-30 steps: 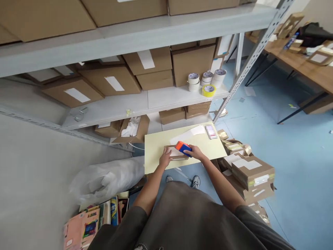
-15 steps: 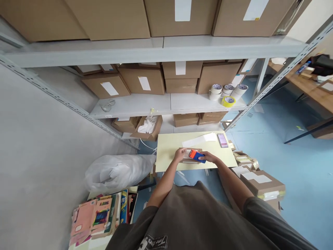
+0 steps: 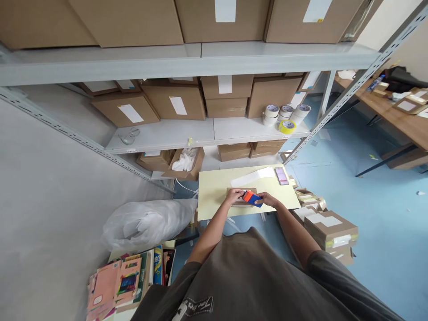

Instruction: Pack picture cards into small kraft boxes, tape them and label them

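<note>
Over a small brown cardboard box [image 3: 246, 203] on the pale yellow table [image 3: 214, 187], my right hand [image 3: 266, 199] is wrapped round a blue and orange handheld tool [image 3: 253, 198]. My left hand [image 3: 234, 195] is at the orange end of the tool, its fingers pinched together; what they hold is too small to make out. Behind the box lies a white paper strip [image 3: 252, 177], with a blurred purple item [image 3: 281, 176] at its right.
Shelves [image 3: 187, 133] with cardboard boxes and tape rolls [image 3: 286, 127] rise beyond the table. A plastic bag [image 3: 149, 223] and books [image 3: 130, 281] are at the left. Cartons [image 3: 331, 227] stand on the floor at the right.
My left hand has moved closer to the tool's orange end, its fingers now meeting near it. The tool is still in my right hand. The whole view has shifted slightly.
</note>
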### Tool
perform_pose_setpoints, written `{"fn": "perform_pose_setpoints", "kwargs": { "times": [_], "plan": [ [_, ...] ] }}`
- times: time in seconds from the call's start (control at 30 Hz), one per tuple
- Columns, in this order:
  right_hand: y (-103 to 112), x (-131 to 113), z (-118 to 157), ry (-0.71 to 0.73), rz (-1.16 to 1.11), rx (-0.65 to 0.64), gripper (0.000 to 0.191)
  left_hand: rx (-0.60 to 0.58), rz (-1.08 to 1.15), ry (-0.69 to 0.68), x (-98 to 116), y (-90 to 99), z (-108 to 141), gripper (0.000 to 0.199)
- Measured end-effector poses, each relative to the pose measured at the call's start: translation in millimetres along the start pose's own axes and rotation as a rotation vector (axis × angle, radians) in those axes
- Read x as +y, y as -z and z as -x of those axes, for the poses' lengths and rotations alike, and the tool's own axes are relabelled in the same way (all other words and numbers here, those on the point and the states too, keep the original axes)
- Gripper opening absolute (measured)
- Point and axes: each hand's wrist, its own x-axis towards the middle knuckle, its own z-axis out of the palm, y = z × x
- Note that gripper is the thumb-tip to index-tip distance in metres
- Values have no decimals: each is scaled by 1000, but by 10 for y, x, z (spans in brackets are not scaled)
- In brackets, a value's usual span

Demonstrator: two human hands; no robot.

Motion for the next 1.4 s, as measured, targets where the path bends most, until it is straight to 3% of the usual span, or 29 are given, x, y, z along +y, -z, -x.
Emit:
{"fn": "perform_pose_setpoints", "kwargs": {
  "times": [0.3, 0.53, 0.63, 0.9, 1.0, 1.17, 1.23, 1.3, 1.4],
  "plan": [
    [-23, -42, 38, 51, 93, 97, 54, 72, 14, 23, 30, 16, 92, 50],
    [-25, -67, 75, 98, 42, 45, 57, 57, -6, -14, 107, 5, 109, 54],
    [-25, -79, 64, 100, 93, 69, 58, 110, -6, -57, 127, -23, 96, 47],
    [-116, -176, 27, 97, 356, 281, 60, 326, -45, -126, 195, -82, 106, 21],
    [-4, -256, 74, 91, 441, 291, 59, 399, -79, -142, 201, 117, 134, 20],
    [339, -290, 171, 51, 618, 312, 59, 628, -103, -138, 175, 840, 226, 25],
    [417, -299, 141, 34, 665, 299, 60, 635, -85, -121, 126, 1089, 268, 26],
    [426, -322, 56, 8, 711, 249, 60, 635, -53, -103, 43, 1234, 293, 25],
    [356, -357, -111, -49, 772, 197, 60, 660, -86, -3, -120, 1287, 271, 20]
  ]
}}
